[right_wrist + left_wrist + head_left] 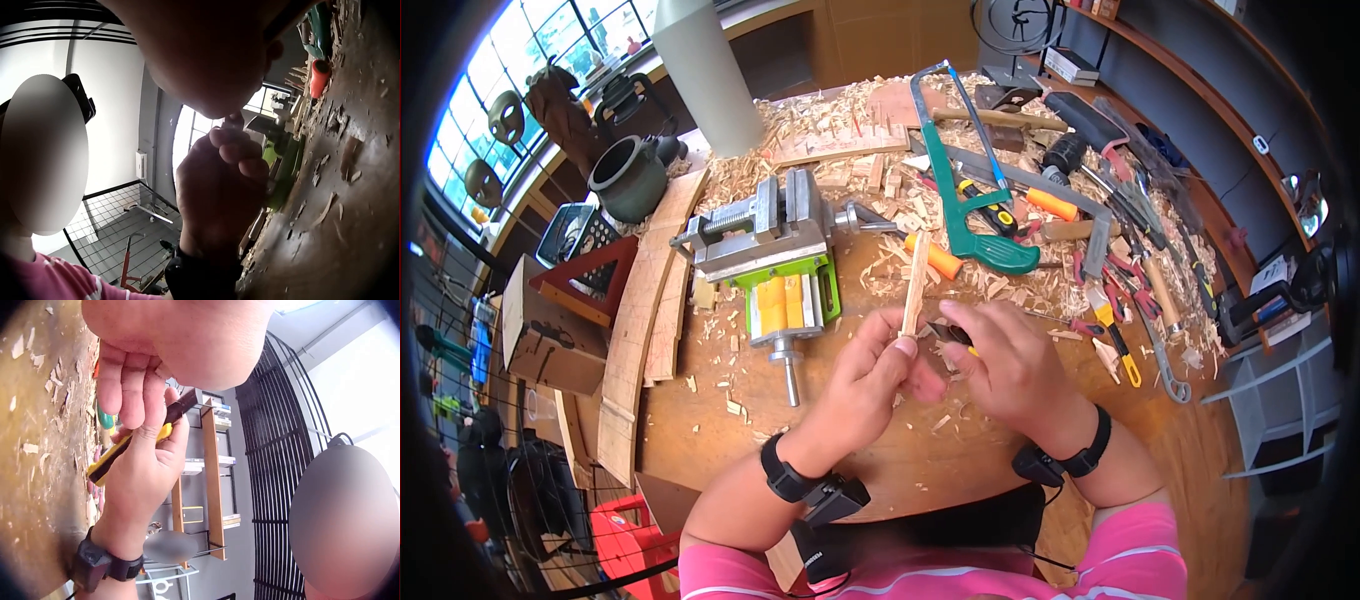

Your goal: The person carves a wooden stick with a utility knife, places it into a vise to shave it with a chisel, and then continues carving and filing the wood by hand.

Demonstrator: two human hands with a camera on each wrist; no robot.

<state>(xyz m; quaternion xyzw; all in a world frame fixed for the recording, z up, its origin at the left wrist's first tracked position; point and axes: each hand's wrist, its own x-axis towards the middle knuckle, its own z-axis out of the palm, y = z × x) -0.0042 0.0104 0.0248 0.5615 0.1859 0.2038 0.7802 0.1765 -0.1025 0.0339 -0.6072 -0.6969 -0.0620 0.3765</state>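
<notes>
My left hand (865, 380) pinches a thin pale wood strip (917, 285) near its lower end, with the strip standing up from between thumb and fingers. Close on its right, my right hand (1015, 365) grips a yellow and black knife (114, 457), whose handle shows clearly in the left wrist view. In the head view the right fingers mostly cover the knife, and its dark front end lies beside the strip. Whether the blade touches the wood I cannot tell. The right wrist view is dark and shows the left hand (219, 187) with curled fingers.
A metal vise (750, 235) with a green and yellow base stands left on the workbench (710, 450). A green hacksaw (1000, 252), an orange-handled tool (940, 258), pliers and files lie behind and to the right among wood shavings. Long boards (635, 370) line the left edge.
</notes>
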